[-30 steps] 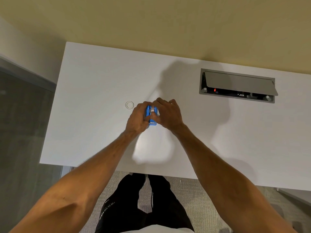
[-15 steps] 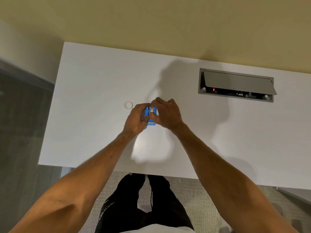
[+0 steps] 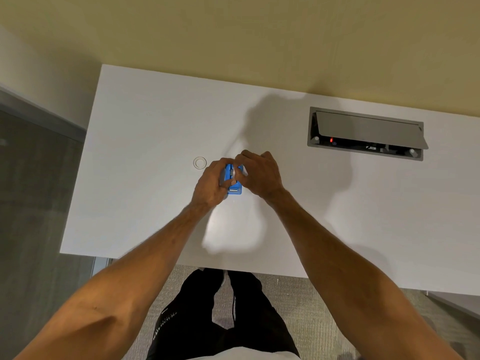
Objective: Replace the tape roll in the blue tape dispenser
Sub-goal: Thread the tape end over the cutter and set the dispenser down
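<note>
The small blue tape dispenser (image 3: 234,187) stands on the white desk (image 3: 145,203) near its middle, held between both hands. My left hand (image 3: 211,185) wraps its left side, thumb across the top. My right hand (image 3: 259,174) grips the right side, fingertips pinching at a pale piece in the dispenser's top; I cannot tell if that piece is a tape roll. A clear ring, either a spent tape core or a tape roll (image 3: 199,162), lies flat on the desk just left of my left hand. Most of the dispenser is hidden by my fingers.
An open grey cable box (image 3: 366,133) with a raised lid is set into the desk at the back right. The desk's near edge runs just above my legs, and its left edge borders a grey floor. A beige wall stands behind the desk.
Both hands stay on the dispenser in the same spot. My fingers have shifted slightly on its top, showing a little more of the blue body.
</note>
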Demonstrator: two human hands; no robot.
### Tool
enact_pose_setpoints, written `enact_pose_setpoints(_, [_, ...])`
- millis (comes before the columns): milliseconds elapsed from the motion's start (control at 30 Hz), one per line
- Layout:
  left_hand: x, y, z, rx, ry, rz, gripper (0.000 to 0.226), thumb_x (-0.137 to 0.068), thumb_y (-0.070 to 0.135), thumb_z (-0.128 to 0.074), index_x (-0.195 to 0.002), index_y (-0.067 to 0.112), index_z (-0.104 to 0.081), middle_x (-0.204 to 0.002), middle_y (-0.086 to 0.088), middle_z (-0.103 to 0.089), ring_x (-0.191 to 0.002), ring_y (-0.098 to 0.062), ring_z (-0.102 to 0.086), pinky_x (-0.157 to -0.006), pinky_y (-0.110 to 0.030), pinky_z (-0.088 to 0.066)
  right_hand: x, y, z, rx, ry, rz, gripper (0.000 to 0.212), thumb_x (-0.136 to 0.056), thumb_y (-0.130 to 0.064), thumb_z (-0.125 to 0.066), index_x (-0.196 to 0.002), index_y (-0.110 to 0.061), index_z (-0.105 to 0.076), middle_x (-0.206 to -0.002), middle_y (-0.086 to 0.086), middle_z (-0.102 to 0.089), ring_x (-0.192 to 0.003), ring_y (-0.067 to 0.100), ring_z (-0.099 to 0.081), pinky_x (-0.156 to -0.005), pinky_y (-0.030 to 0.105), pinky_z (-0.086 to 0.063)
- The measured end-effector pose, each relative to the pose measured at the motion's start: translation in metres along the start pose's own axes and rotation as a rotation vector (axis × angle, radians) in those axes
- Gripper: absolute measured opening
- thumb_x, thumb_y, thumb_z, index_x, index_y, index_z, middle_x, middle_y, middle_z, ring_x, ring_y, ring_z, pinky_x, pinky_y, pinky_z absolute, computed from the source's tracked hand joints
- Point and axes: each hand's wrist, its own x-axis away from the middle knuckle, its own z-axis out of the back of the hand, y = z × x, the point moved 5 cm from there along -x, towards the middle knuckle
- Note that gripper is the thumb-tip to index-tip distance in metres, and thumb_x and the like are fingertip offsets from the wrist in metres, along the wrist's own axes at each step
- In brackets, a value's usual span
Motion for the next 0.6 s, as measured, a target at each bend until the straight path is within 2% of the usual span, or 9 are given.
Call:
enact_pose_setpoints(67, [0.0001, 0.0003, 0.0007, 0.018, 0.008, 0.007, 0.050, -0.098, 0.028, -0.072, -0.144, 0.022, -0.055, -0.134, -0.004, -0.066, -0.121, -0.027, -0.065, -0.109, -0.048, -0.054, 0.0002, 0.0014, -0.0002, -0.006, -0.014, -0.003, 0.021, -0.096, -0.037, -0.063, -0.105, -0.020, -0.069, -0.096, -0.004, -0.073, -0.076, 0.019, -0.067, -0.079, 0.035, -0.050])
enact_pose_setpoints(167, [0.0003, 0.0011, 0.0004, 0.079, 0.012, 0.053, 0.056, -0.092, 0.034, -0.078, -0.143, 0.027, -0.056, -0.135, 0.000, -0.066, -0.120, -0.022, -0.065, -0.107, -0.040, -0.055, 0.0029, 0.0032, 0.0004, 0.024, -0.026, -0.025, 0.027, -0.092, -0.040, -0.065, -0.110, -0.021, -0.069, -0.099, -0.004, -0.072, -0.080, 0.018, -0.067, -0.078, 0.036, -0.052])
enact_pose_setpoints(367, [0.0015, 0.0031, 0.0000, 0.088, 0.024, 0.073, 0.055, -0.090, 0.051, -0.067, -0.139, 0.026, -0.060, -0.135, 0.000, -0.067, -0.119, -0.022, -0.066, -0.108, -0.039, -0.054, 0.0059, -0.0014, 0.0005, 0.042, -0.010, -0.021, 0.029, -0.093, -0.044, -0.066, -0.108, -0.020, -0.070, -0.098, -0.004, -0.072, -0.070, 0.017, -0.064, -0.071, 0.036, -0.053])
enact_pose_setpoints(500, [-0.0013, 0.0038, -0.0004, 0.047, 0.017, 0.038, 0.043, -0.095, 0.031, -0.073, -0.136, 0.025, -0.059, -0.128, -0.003, -0.067, -0.113, -0.025, -0.067, -0.104, -0.046, -0.057, 0.0009, -0.0012, 0.0026, 0.039, 0.008, -0.031, 0.018, -0.096, -0.036, -0.064, -0.101, -0.020, -0.071, -0.091, -0.005, -0.072, -0.064, 0.019, -0.063, -0.068, 0.036, -0.051])
enact_pose_setpoints(600, [-0.0013, 0.0048, -0.0013, 0.047, 0.025, 0.031, 0.044, -0.095, 0.028, -0.074, -0.135, 0.025, -0.057, -0.124, -0.003, -0.066, -0.109, -0.024, -0.068, -0.102, -0.044, -0.059, -0.0027, -0.0006, 0.0037, 0.022, 0.011, -0.048, 0.015, -0.097, -0.032, -0.062, -0.096, -0.019, -0.071, -0.087, -0.004, -0.071, -0.061, 0.021, -0.062, -0.066, 0.037, -0.052])
